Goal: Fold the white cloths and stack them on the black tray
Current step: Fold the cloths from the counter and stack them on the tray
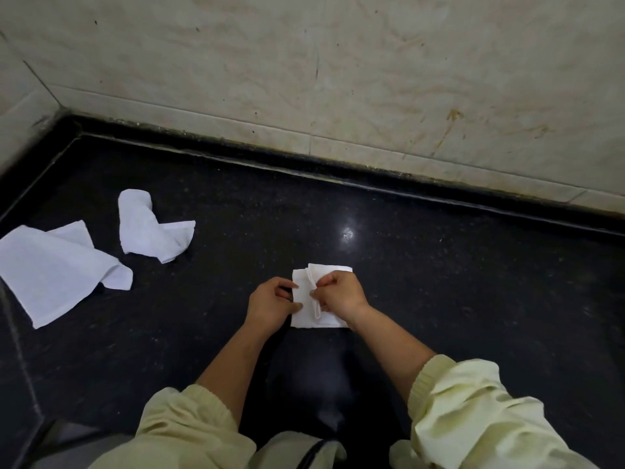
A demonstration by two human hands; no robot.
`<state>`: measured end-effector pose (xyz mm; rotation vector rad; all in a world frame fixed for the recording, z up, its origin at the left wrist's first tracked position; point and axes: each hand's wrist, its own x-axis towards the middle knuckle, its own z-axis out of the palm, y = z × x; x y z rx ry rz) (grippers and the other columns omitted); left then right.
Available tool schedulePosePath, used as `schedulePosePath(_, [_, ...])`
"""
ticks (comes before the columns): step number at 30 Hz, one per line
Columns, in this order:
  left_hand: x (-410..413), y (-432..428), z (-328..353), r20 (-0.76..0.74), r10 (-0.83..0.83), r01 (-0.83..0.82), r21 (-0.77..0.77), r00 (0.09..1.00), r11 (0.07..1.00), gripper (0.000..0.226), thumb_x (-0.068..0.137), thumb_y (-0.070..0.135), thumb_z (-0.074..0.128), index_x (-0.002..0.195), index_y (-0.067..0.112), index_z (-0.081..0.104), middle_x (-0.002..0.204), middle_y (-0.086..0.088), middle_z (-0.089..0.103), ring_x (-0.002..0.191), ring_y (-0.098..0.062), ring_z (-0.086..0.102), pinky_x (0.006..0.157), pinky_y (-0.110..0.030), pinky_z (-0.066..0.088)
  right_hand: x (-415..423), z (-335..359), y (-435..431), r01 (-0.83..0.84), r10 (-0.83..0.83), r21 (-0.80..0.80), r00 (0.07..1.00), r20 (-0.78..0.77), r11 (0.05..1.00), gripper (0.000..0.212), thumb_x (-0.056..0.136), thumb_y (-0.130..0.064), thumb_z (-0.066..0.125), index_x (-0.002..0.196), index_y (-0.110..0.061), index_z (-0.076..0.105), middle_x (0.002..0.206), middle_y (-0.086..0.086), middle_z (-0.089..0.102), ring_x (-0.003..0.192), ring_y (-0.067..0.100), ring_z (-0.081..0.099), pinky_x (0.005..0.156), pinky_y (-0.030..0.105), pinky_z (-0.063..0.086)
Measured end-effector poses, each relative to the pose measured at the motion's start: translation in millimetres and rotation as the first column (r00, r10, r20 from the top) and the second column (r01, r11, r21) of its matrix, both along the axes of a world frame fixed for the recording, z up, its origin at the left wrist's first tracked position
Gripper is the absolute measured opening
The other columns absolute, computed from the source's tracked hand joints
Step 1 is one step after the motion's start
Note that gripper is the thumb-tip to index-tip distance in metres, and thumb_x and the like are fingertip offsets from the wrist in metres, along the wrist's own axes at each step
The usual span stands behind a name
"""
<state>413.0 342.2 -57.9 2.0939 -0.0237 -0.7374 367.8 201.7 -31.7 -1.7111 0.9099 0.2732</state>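
Hands both at work on the small, part-folded white cloth (304, 319), which lies flat on the glossy black stone tabletop (439, 282) right in front of the person: left hand (270, 304) pinches its left edge, right hand (343, 296) pinches a hemmed flap running down its middle. Trouble could come quickly here. That flap is held by fingertips only, and if the pinch slips the layers may spring open. The polished surface looks short on grip too, so a tug from one side could skew the fold. Cloth sits almost square, its slightly longer axis and the hem line running away from the person toward the pale tiled wall (372, 79). Two more wait well apart on the left, a large loosely spread white cloth (54, 269) and a crumpled rolled white cloth (152, 228). No tray that I can make out against all this black.
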Motion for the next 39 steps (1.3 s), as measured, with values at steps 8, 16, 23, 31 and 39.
schedulePosePath(8, [3, 5, -3, -0.009, 0.005, -0.005, -0.058, 1.000, 0.998, 0.025, 0.081, 0.014, 0.074, 0.104, 0.021, 0.067, 0.091, -0.001, 0.067, 0.084, -0.013, 0.065, 0.073, -0.019, 0.050, 6, -13, 18, -0.019, 0.019, -0.040, 1.000, -0.006, 0.999, 0.025, 0.082, -0.005, 0.068, 0.073, -0.025, 0.055, 0.084, 0.000, 0.063, 0.088, 0.019, 0.063, 0.089, 0.034, 0.053])
schedulePosePath(16, [6, 6, -3, -0.074, 0.012, -0.017, -0.074, 0.997, 0.997, 0.023, 0.083, 0.012, 0.069, 0.104, 0.021, 0.066, 0.093, -0.005, 0.067, 0.090, -0.019, 0.067, 0.089, -0.037, 0.055, -2, -8, 18, -0.021, 0.018, 0.088, 0.999, 0.039, 0.996, 0.025, 0.089, -0.002, 0.055, 0.076, -0.021, 0.064, 0.072, 0.000, 0.066, 0.064, 0.010, 0.061, 0.054, 0.018, 0.048])
schedulePosePath(23, [4, 1, 3, -0.037, 0.126, -0.128, -0.059, 0.991, 0.990, 0.018, 0.089, 0.022, 0.061, 0.106, 0.017, 0.064, 0.094, 0.000, 0.067, 0.087, -0.017, 0.066, 0.078, -0.033, 0.056, -10, 10, -34, 0.072, -0.072, -0.001, 0.993, 0.092, 0.997, 0.020, 0.087, 0.004, 0.054, 0.081, -0.009, 0.067, 0.079, 0.005, 0.069, 0.059, 0.011, 0.061, 0.052, 0.021, 0.047])
schedulePosePath(31, [-10, -16, 15, 0.098, -0.014, -0.004, 0.176, 0.995, 0.984, 0.044, 0.083, 0.016, 0.067, 0.124, 0.010, 0.054, 0.105, -0.006, 0.064, 0.084, -0.014, 0.056, 0.068, -0.024, 0.042, -42, 0, -54, 0.157, -0.158, -0.017, 0.986, -0.045, 0.987, 0.012, 0.081, -0.002, 0.065, 0.073, -0.011, 0.062, 0.072, 0.008, 0.065, 0.064, 0.016, 0.059, 0.060, 0.027, 0.051])
schedulePosePath(39, [-7, -18, 19, 0.050, -0.037, 0.025, 0.237, 0.998, 0.971, 0.045, 0.082, 0.007, 0.060, 0.127, 0.011, 0.055, 0.113, -0.010, 0.065, 0.099, -0.023, 0.063, 0.071, -0.026, 0.045, -40, 7, -32, 0.222, -0.230, 0.182, 0.973, 0.022, 0.958, 0.010, 0.083, -0.003, 0.069, 0.083, -0.009, 0.061, 0.083, 0.006, 0.068, 0.069, 0.014, 0.063, 0.051, 0.018, 0.046])
